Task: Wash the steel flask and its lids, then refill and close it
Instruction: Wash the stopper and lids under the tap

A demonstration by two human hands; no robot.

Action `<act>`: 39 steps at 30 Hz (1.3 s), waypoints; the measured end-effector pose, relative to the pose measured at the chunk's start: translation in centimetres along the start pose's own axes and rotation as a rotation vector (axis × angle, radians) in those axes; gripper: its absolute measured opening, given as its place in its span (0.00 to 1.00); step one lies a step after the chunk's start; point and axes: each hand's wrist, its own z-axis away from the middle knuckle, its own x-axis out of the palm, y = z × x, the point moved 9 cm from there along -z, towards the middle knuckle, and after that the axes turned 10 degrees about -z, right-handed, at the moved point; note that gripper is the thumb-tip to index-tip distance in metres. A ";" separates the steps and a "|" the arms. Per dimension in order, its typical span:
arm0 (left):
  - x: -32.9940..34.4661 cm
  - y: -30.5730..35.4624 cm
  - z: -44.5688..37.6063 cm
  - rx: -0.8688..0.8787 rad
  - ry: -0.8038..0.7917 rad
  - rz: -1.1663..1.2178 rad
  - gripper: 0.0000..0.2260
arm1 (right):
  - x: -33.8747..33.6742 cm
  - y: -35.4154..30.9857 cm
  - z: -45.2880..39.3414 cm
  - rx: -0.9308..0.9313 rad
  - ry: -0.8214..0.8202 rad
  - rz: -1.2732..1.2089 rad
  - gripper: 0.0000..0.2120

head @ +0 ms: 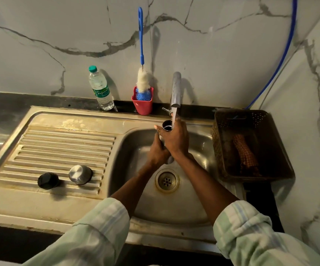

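Observation:
The steel flask (167, 125) stands upright over the sink basin (199, 143), its open mouth under the running tap (176, 89). Water streams into it. My left hand (158, 151) grips the lower body of the flask and my right hand (176, 140) wraps round its upper part, so most of the flask is hidden. On the ribbed drainboard (63, 143) to the left lie a black inner lid (48, 180) and a steel cup lid (80, 174), both apart from my hands.
A plastic water bottle (99, 89) and a red holder (143, 103) with a blue-handled bottle brush (141, 54) stand against the marble wall. A brown basket (251, 143) with a checked cloth sits right of the sink. The drain (167, 181) lies below my wrists.

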 end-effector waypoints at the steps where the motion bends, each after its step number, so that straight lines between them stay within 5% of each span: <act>1: -0.4 1.1 0.1 0.052 0.054 -0.033 0.29 | -0.1 -0.1 0.0 -0.006 -0.003 -0.012 0.34; 4: -1.3 2.9 0.2 0.125 0.137 -0.056 0.25 | -0.5 -0.4 -0.2 -0.078 -0.004 -0.010 0.23; 12: -1.5 2.0 -1.7 0.061 0.101 0.057 0.19 | -1.0 0.3 0.8 -0.237 -0.013 -0.167 0.17; 15: -1.3 1.7 -2.1 0.021 0.034 0.165 0.27 | -1.9 1.7 1.1 0.020 -0.001 -0.359 0.24; 20: -1.8 1.0 -2.2 -0.101 0.029 0.476 0.28 | -0.2 5.4 1.9 0.353 -0.216 -0.489 0.18; 24: -2.0 -0.8 -2.3 -0.263 0.062 0.839 0.32 | -0.9 7.2 1.9 0.413 -0.316 -0.173 0.24; 28: -2.7 -2.4 -1.8 -0.355 0.176 1.067 0.32 | -1.8 8.3 2.6 0.485 -0.163 -0.279 0.20; 30: -2.3 -2.6 -1.3 -0.395 0.207 1.150 0.26 | -2.1 7.6 2.8 0.433 0.025 -0.456 0.14; 32: -1.1 -2.9 -0.6 -0.458 0.251 1.231 0.21 | -1.9 6.1 3.0 0.357 0.135 -0.556 0.19; 35: 0.7 -3.5 0.2 -0.550 0.247 1.284 0.23 | -1.7 2.9 2.7 0.142 0.191 -0.312 0.30; 39: 1.2 -4.4 1.0 -0.626 0.172 0.974 0.19 | -1.2 -0.9 2.1 -0.149 0.196 0.026 0.23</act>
